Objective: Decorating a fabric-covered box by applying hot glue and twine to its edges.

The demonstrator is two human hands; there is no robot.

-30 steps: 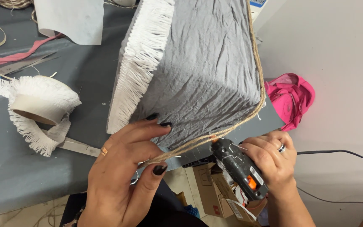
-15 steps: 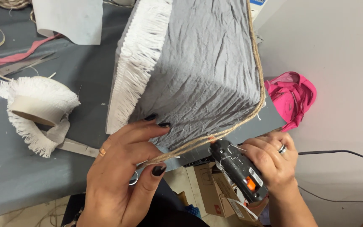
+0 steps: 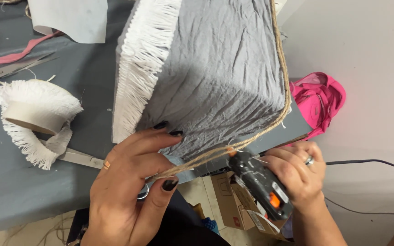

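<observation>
Close together, left hand (image 3: pixel 128 196) pinching twine (image 3: pixel 197 161), glue gun (image 3: pixel 260 184) at box (image 3: pixel 215 77) edge

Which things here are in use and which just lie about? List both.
In use: left hand pinching jute twine, right hand holding glue gun, grey fabric-covered box.
Lying about: fringe roll, scissors, pink bag.

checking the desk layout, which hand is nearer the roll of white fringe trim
Left. The left hand lies just right of the fringe roll, near its loose end. The right hand holds the glue gun far across, beyond the grey box.
</observation>
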